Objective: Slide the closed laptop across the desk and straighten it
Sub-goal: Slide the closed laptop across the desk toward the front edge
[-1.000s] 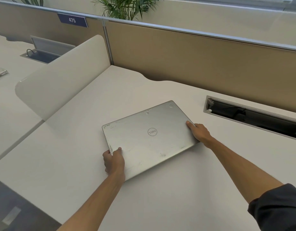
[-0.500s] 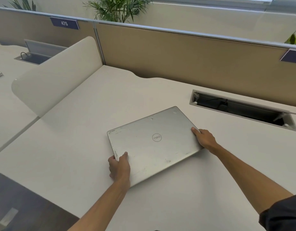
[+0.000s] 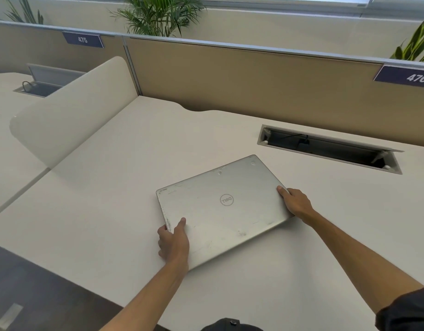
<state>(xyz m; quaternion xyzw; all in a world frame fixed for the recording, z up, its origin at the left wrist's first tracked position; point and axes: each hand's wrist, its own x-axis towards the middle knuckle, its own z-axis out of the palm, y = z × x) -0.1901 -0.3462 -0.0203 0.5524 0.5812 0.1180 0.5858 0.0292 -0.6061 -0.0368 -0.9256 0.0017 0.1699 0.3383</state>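
A closed silver laptop (image 3: 220, 206) with a round logo on its lid lies flat on the white desk (image 3: 125, 168), turned at an angle to the desk's edges. My left hand (image 3: 173, 243) grips its near left corner, thumb on the lid. My right hand (image 3: 294, 203) holds its right edge, fingers curled over the side. Scuffs mark the lid near the left and front edges.
An open cable tray (image 3: 328, 149) is sunk into the desk behind and right of the laptop. A tan partition (image 3: 242, 75) runs along the back. A white rounded divider (image 3: 70, 111) stands at the left. The desk's front edge drops to dark floor (image 3: 38, 295) at lower left.
The laptop has slid to the right across the desk with both hands still on it, nearer the cable tray. Its angle looks about the same.
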